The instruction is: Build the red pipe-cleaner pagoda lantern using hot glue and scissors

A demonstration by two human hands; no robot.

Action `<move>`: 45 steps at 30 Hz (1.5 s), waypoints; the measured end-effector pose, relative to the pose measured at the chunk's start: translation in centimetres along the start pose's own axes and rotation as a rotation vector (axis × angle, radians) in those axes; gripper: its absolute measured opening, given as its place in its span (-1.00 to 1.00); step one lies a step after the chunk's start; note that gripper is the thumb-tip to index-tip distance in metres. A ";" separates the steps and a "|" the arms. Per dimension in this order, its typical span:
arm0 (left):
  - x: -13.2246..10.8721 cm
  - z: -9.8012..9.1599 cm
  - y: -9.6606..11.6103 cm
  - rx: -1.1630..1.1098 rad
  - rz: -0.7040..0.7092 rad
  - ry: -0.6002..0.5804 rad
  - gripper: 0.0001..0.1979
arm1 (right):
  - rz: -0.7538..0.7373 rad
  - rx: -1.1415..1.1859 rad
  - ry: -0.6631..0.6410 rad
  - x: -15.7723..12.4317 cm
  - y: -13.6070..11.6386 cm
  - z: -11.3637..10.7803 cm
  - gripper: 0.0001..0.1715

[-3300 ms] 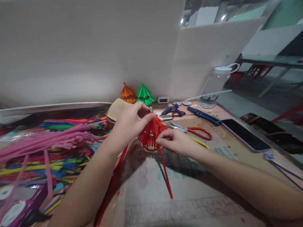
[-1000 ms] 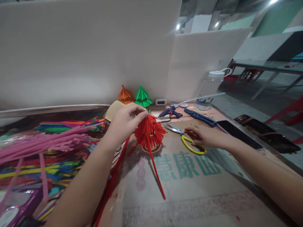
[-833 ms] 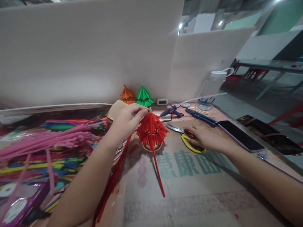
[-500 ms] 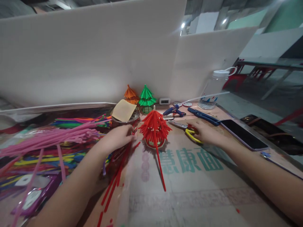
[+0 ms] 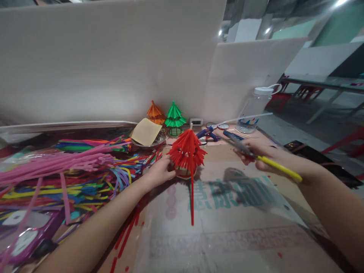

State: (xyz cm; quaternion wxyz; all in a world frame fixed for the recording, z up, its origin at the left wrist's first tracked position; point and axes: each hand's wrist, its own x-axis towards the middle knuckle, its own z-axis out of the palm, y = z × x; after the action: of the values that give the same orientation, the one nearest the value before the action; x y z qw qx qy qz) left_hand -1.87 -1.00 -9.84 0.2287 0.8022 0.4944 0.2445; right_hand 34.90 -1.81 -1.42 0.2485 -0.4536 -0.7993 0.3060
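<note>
A red pagoda-like model made of pipe cleaners point(image 5: 187, 149) stands on the work surface in front of me, tilted slightly. One long red pipe cleaner point(image 5: 192, 204) hangs from its front down toward me. My left hand point(image 5: 160, 171) grips the model low on its left side, the fingertips partly hidden behind it. Raised off the surface to the right, my right hand point(image 5: 261, 149) is closed round a pair of scissors with yellow handles point(image 5: 280, 168). Their blades point left toward the model and are blurred.
Pink pipe cleaners point(image 5: 74, 163) and other coloured bundles cover the left side. Behind the red model stand a green model point(image 5: 174, 120), an orange model point(image 5: 154, 113), a bowl with a yellowish sheet point(image 5: 146, 131) and a blue glue gun point(image 5: 207, 132). A clear bottle point(image 5: 251, 112) stands back right.
My right hand has picked up the scissors from the surface and turned them toward the model. My left hand has moved right from the pipe cleaners onto the red model.
</note>
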 end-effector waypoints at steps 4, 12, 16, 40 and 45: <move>-0.1 -0.4 0.3 0.101 -0.032 0.082 -0.79 | -0.002 -0.078 -0.290 -0.4 -0.6 -0.1 -0.34; -0.1 -1.0 1.0 0.194 0.037 0.124 -0.84 | -0.025 -0.134 -0.343 1.1 1.1 1.7 -0.35; -0.2 -0.6 0.7 0.224 0.062 0.132 -0.79 | -0.054 -0.164 -0.321 1.1 1.2 2.3 -0.28; -1.0 0.4 0.7 0.347 0.194 0.179 -0.91 | -0.014 -0.142 -0.357 1.3 -0.4 3.1 -0.44; -1.1 0.6 0.8 0.334 0.199 0.167 -0.91 | -0.002 -0.144 -0.349 1.2 -0.5 3.3 -0.47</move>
State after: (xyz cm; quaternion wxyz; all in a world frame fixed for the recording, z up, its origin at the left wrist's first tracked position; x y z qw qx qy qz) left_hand -1.35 -2.39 -9.96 0.0255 0.8507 0.4637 0.2463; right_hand 31.78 -1.81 -3.18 0.0733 -0.4095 -0.8505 0.3218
